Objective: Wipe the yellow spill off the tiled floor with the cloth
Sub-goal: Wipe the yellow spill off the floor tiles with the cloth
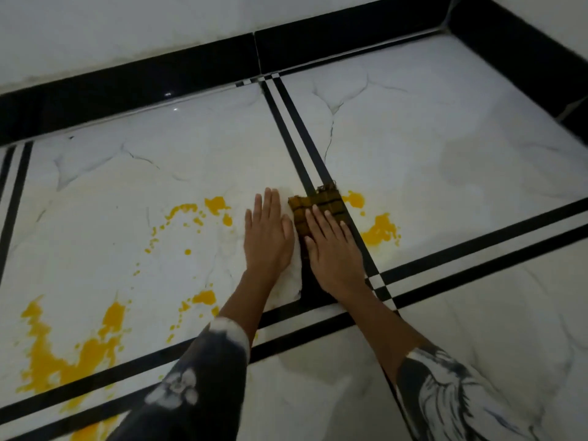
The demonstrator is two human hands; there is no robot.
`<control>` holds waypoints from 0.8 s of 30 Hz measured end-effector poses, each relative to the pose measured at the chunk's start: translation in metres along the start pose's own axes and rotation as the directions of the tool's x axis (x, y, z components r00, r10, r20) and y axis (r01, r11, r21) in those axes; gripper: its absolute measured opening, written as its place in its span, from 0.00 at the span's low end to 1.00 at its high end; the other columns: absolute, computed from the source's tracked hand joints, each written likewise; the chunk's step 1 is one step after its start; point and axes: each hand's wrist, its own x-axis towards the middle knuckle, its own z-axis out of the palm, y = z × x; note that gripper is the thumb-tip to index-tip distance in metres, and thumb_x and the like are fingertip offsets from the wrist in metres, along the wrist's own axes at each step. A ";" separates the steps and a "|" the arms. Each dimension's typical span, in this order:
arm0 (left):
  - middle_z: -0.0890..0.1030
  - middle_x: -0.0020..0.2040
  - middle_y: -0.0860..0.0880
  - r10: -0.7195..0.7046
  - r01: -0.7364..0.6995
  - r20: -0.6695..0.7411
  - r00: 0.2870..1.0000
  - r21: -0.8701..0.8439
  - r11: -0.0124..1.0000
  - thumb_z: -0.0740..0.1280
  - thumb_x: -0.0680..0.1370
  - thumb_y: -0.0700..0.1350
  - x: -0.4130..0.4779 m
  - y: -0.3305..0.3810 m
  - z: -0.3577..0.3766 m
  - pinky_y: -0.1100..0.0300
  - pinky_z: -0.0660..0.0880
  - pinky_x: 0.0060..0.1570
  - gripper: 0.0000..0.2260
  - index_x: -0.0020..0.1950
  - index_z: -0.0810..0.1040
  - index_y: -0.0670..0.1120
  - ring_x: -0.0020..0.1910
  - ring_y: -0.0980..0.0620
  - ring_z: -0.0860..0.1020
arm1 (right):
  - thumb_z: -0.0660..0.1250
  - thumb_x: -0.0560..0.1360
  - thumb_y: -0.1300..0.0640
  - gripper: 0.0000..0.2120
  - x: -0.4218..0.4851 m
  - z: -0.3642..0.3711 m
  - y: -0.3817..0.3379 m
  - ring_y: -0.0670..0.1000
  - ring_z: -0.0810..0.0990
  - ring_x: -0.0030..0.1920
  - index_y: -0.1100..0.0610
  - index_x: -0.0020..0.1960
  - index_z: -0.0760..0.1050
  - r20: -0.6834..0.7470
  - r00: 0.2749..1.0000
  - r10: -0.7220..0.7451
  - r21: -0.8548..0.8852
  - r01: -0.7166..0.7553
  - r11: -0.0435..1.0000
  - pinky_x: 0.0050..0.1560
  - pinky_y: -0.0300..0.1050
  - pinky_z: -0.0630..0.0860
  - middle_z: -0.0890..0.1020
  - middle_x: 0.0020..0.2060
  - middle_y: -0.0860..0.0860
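Note:
The cloth [321, 203] lies flat on the white marble-look floor tile [445, 148], across a black double stripe. Its visible far end is dark, checked and stained yellow, and a pale part [294, 281] shows between my hands. My right hand [332, 249] presses flat on the dark part, fingers together. My left hand [269, 237] lies flat on the pale part beside it. Yellow spill patches [380, 232] sit just right of the cloth. Splashes [216, 203] lie to the left, and a large smeared pool [63, 361] is at the lower left.
A black skirting band [159, 87] runs along the white wall at the back and turns a corner at the right [525, 49]. Black double stripes [477, 237] cross the floor between tiles. My patterned dark sleeves fill the bottom of the view.

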 end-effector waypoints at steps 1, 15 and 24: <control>0.50 0.78 0.47 0.038 -0.036 0.039 0.999 -0.046 0.998 0.47 0.82 0.46 0.013 0.004 0.001 0.55 0.41 0.73 0.23 0.77 0.48 0.43 0.77 0.51 0.47 | 0.35 0.76 0.45 0.29 0.003 -0.002 0.010 0.48 0.54 0.75 0.52 0.75 0.51 -0.004 1.000 -0.017 -0.006 0.017 1.000 0.72 0.44 0.45 0.56 0.75 0.48; 0.56 0.77 0.47 0.162 -0.165 0.036 0.986 0.112 0.980 0.36 0.75 0.55 0.024 0.001 0.020 0.57 0.45 0.73 0.31 0.76 0.52 0.45 0.76 0.51 0.52 | 0.43 0.81 0.49 0.24 0.071 -0.022 0.079 0.49 0.49 0.76 0.53 0.76 0.46 -0.034 0.977 0.210 0.001 -0.210 0.978 0.75 0.48 0.45 0.51 0.76 0.49; 0.57 0.77 0.46 0.163 -0.168 0.048 0.985 0.126 0.978 0.37 0.75 0.54 0.027 0.002 0.020 0.55 0.47 0.73 0.32 0.76 0.54 0.43 0.76 0.50 0.54 | 0.41 0.79 0.46 0.26 0.025 -0.010 0.003 0.50 0.62 0.73 0.53 0.73 0.59 -0.007 0.999 0.051 0.023 -0.051 0.998 0.73 0.47 0.50 0.64 0.73 0.49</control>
